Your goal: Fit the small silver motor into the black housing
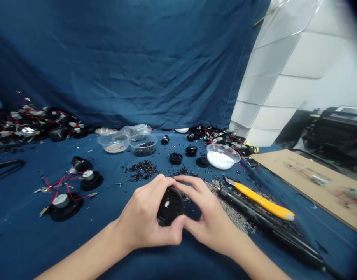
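Near the table's front edge, left hand and right hand pinch 1 black round part; steady, even pressure seems wise.

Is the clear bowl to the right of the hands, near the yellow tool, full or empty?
Partly full. The clear bowl holds a white granular heap that covers its bottom but stays below the rim.

Looks like a small assembly workshop, pretty makeshift. The counter has a blue cloth draped over and behind it, with piles of wired black parts, loose screws, little tubs of bits, and a yellow knife beside a screwdriver.
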The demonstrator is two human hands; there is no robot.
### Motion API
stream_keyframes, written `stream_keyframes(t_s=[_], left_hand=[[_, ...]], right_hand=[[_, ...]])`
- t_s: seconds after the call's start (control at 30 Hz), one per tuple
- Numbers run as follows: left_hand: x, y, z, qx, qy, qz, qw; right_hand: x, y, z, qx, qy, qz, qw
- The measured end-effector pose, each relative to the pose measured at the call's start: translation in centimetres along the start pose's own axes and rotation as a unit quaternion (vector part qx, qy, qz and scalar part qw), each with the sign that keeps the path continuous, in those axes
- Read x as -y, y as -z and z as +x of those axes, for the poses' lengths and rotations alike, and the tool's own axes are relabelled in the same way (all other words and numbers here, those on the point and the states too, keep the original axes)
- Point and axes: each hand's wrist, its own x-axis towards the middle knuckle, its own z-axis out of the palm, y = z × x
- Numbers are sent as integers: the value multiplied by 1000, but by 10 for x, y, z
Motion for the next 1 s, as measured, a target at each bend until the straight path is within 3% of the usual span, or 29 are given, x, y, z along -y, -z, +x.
stream_keyframes(t_s=[0.1, 0.23, 0.33, 0.43, 0.57, 0.77, 1.0], left_hand=[[-5, -3, -2, -29, -33, -38, 998], [-7, -5, -2, -51, -28, -85, 995], [-10, -6, -1, -24, -23, -177, 984], [-15, -6, -2, -13, 18, -260, 965], [-21, -7, -5, -36, 91, -279, 955], [-24, -15, -9, -47, 106, -275, 954], [-23, -19, -13, -68, 114, -277, 952]], right_hand=[[4, -5, 7, 78, 49, 29, 995], [-1, -18, 3, 54, 85, 63, 993], [-5, -22, -6, 42, 79, 60, 994], [-7, -22, -10, 61, 64, 65, 994], [-9, -24, -10, 90, 79, 58, 991], [-14, -30, -17, 43, 70, 60, 995], [-4, -30, -18, 4, 47, 23, 999]])
